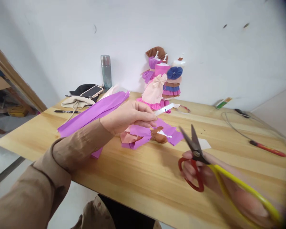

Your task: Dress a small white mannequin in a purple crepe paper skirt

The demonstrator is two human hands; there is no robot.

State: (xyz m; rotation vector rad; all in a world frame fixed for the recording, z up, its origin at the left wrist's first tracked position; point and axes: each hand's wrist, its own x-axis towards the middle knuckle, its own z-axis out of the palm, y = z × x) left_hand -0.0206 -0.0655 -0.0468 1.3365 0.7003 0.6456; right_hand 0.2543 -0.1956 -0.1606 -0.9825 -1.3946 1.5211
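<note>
Gripping the red-and-yellow scissors (196, 155) nearest the camera, the right hand (208, 178) curls its fingers about the handles, blades parted with nothing between them, while farther off the left hand (130, 116) pinches a white strip (164, 110) between thumb and fingers, above the purple paper (139, 141) on the table (143, 171). This looks like readying the strip for a snip, and any cut would call for bringing blades and strip together, clear of the dressed figures (154, 89) by the wall.
</note>
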